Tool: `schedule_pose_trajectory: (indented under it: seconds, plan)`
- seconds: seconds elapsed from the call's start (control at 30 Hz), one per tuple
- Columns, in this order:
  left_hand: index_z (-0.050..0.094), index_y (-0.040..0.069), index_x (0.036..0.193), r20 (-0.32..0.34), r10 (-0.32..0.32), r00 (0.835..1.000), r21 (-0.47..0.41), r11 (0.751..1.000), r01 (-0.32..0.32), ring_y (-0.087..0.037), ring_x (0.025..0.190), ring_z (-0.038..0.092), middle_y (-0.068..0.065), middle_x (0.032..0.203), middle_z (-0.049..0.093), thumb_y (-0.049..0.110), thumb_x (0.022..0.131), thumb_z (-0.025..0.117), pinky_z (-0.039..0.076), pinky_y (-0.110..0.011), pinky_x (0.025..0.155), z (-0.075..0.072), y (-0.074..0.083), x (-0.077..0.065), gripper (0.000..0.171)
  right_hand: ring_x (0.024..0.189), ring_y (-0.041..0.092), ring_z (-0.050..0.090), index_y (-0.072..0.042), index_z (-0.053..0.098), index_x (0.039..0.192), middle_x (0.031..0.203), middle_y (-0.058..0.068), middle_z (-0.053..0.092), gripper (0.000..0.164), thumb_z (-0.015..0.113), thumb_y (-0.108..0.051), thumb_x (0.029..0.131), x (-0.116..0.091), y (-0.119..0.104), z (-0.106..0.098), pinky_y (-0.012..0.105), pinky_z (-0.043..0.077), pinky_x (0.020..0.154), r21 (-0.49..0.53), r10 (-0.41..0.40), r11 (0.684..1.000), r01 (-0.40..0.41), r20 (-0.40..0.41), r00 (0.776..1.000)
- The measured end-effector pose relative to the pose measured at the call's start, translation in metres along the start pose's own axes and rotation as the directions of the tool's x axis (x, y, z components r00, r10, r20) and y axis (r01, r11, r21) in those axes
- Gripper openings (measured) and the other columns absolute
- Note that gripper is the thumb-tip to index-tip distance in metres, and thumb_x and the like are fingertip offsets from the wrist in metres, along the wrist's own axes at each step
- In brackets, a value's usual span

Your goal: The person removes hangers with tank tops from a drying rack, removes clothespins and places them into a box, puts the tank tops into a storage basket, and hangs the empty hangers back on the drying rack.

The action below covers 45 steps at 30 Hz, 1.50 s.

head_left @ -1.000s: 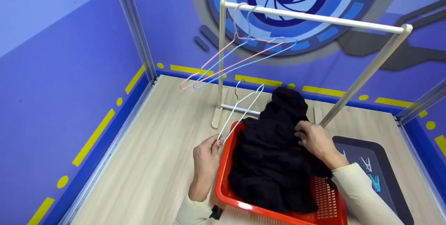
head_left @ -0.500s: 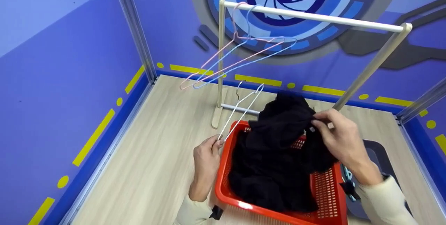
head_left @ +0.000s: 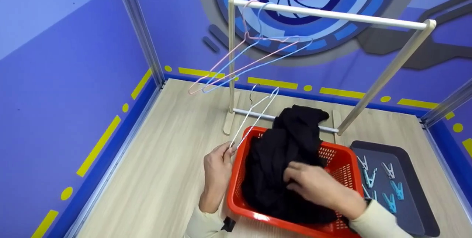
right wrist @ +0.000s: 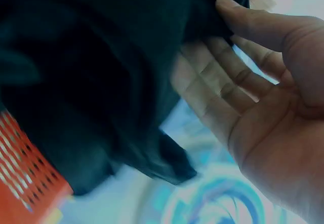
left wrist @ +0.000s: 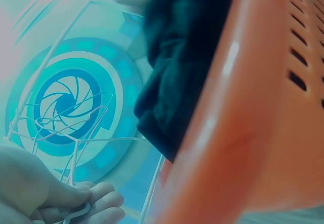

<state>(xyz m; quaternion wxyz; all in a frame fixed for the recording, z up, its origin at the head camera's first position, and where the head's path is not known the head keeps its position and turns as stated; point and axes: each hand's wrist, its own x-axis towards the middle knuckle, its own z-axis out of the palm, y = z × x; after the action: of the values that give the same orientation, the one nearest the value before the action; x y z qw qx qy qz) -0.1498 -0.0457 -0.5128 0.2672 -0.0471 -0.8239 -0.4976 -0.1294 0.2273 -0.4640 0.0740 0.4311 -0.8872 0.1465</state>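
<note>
My left hand (head_left: pixel 217 170) pinches one end of a white clothes hanger (head_left: pixel 259 111) between thumb and fingers, left of the red basket; its dark hook points up and away. In the left wrist view, the thumb presses the hanger's bent wire (left wrist: pixel 77 213) against the fingers. A black garment (head_left: pixel 269 146) lies bunched in the red plastic basket (head_left: pixel 236 193), part of it reaching over the far rim. My right hand (head_left: pixel 317 186) is over the basket, its bent fingers pinching the garment's cloth. In the right wrist view, cloth covers the fingertips. The garment's kind cannot be made out.
A wooden rack with a white rail (head_left: pixel 332 14) stands behind the basket. A pink hanger (head_left: pixel 217 65) and a blue hanger (head_left: pixel 241 70) hang at its left end. Right of the basket, a dark grey tray (head_left: pixel 409 193) holds several white and teal clothespins.
My right hand has gone right with the cloth, then back left and nearer over the basket. The garment's far part has folded down. My left hand and the white hanger have hardly moved.
</note>
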Motion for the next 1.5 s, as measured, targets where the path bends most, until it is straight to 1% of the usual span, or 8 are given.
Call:
schedule_pose_trajectory:
  seconds: [0.2,0.43,0.63,0.8,1.0,1.17,1.33,1.5]
  plan:
    - [0.074,0.000,0.100,0.005,-0.010,1.000,-0.021,1.000,0.010,-0.017,0.077,0.070,-0.009,0.088,0.073,-0.009,0.083,0.068,0.056,-0.029,0.069,0.001,0.001,0.000,0.020,0.074,0.002,0.055,-0.025,0.063,0.088,0.085,-0.016,0.055,0.011,0.074,-0.024,0.087,0.012,0.011,-0.011,0.026,0.051,0.064,0.174,0.029,0.984,-0.043,0.082,0.996]
    - [0.074,-0.002,0.100,-0.006,0.014,1.000,-0.023,1.000,-0.014,-0.019,0.077,0.070,-0.009,0.088,0.073,-0.008,0.083,0.068,0.057,-0.031,0.069,0.000,0.000,0.000,0.019,0.096,0.011,0.061,-0.017,0.067,0.109,0.105,-0.009,0.064,0.023,0.073,-0.025,0.088,0.029,0.057,-0.041,0.035,0.053,0.081,0.211,0.220,0.959,-0.189,-0.135,0.966]
    - [0.074,0.000,0.101,-0.001,-0.001,1.000,-0.012,1.000,0.001,-0.018,0.078,0.071,-0.007,0.090,0.073,-0.004,0.084,0.069,0.056,-0.032,0.070,0.000,-0.001,-0.001,0.018,0.133,0.036,0.037,-0.010,0.048,0.142,0.148,0.014,0.039,0.070,0.076,-0.036,0.084,0.030,0.101,-0.018,0.056,0.035,0.104,0.119,0.344,0.929,-0.351,0.077,0.936]
    - [0.074,0.000,0.102,0.007,-0.008,1.000,-0.012,1.000,0.008,-0.018,0.079,0.071,-0.008,0.090,0.073,-0.004,0.085,0.069,0.056,-0.032,0.071,0.000,0.001,-0.001,0.019,0.132,0.041,0.038,-0.007,0.048,0.142,0.145,0.019,0.043,0.074,0.078,-0.037,0.081,0.028,0.123,0.005,0.058,0.034,0.104,0.147,0.331,0.924,-0.354,0.156,0.930]
    - [0.074,0.000,0.102,0.004,0.002,1.000,0.000,1.000,-0.002,-0.018,0.080,0.070,-0.007,0.090,0.073,-0.003,0.085,0.069,0.056,-0.033,0.072,0.000,0.000,0.000,0.018,0.106,0.027,0.062,-0.008,0.068,0.115,0.112,0.006,0.067,0.033,0.077,-0.016,0.084,0.028,0.128,0.020,0.044,0.049,0.090,0.122,0.242,0.964,-0.237,-0.027,0.970]
    - [0.074,0.001,0.101,-0.009,0.011,1.000,0.005,1.000,-0.011,-0.018,0.078,0.070,-0.006,0.089,0.073,-0.003,0.084,0.069,0.056,-0.032,0.071,-0.001,-0.001,0.000,0.018,0.087,0.018,0.065,-0.012,0.069,0.093,0.093,-0.003,0.066,0.019,0.077,-0.002,0.080,0.031,0.128,0.024,0.038,0.053,0.074,0.118,0.190,0.978,-0.171,-0.181,0.965]
    - [0.074,0.001,0.100,-0.008,0.006,1.000,-0.004,1.000,-0.006,-0.017,0.078,0.070,-0.006,0.088,0.073,-0.005,0.084,0.069,0.056,-0.032,0.071,0.000,-0.001,-0.001,0.018,0.085,0.015,0.063,-0.011,0.068,0.089,0.091,-0.003,0.065,0.022,0.075,0.006,0.079,0.031,0.130,0.019,0.032,0.051,0.073,0.166,0.164,0.979,-0.120,-0.283,0.945]
    - [0.074,0.001,0.101,0.007,-0.015,1.000,-0.008,1.000,0.015,-0.017,0.081,0.070,-0.005,0.088,0.073,-0.005,0.085,0.068,0.056,-0.033,0.072,-0.001,-0.001,-0.001,0.018,0.086,0.019,0.063,-0.005,0.070,0.092,0.092,0.003,0.068,0.022,0.071,0.013,0.079,0.028,0.122,-0.007,0.019,0.049,0.077,0.276,0.187,0.959,-0.068,-0.432,0.882]
